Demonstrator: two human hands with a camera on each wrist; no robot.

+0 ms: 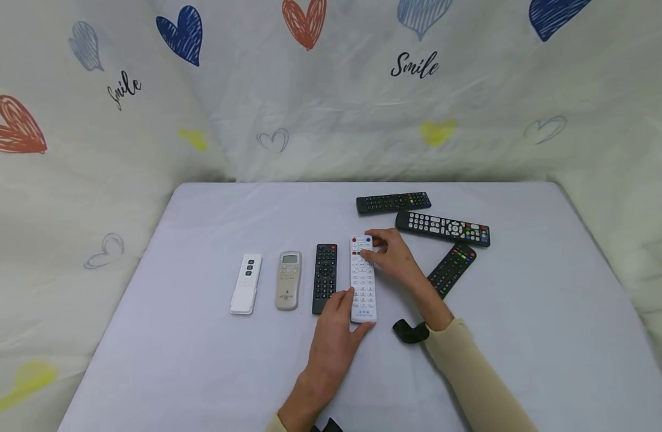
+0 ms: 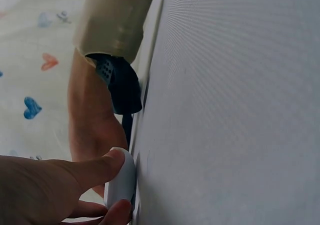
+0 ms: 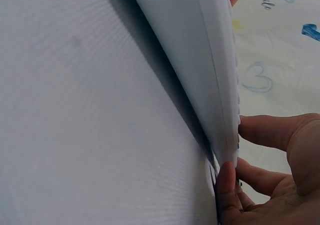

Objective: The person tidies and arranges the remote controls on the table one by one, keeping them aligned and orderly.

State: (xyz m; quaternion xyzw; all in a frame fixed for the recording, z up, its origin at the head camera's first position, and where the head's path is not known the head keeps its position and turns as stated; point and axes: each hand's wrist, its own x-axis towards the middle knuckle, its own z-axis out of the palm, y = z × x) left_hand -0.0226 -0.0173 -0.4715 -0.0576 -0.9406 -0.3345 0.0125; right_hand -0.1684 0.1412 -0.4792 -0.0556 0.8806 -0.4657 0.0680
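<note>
A long white remote control (image 1: pixel 363 297) with rows of small buttons lies lengthwise in front of me, with both hands on it. My left hand (image 1: pixel 332 339) grips its near end, thumb at the bottom edge and fingers along the left side. At the far end, my right hand (image 1: pixel 394 257) pinches it between thumb and fingers. From the right wrist view, the side of the white remote (image 3: pixel 202 60) is close over the cloth. Left of it lies a black remote (image 1: pixel 325 270), its lower part beside my left fingers.
Further left lie a beige remote with a small screen (image 1: pixel 288 281) and a white remote with few buttons (image 1: pixel 247 282). To the right are a black remote with white buttons (image 1: pixel 443 228), another black one (image 1: pixel 394 203) behind it, and a slanted one (image 1: pixel 453 267) partly behind my right arm.
</note>
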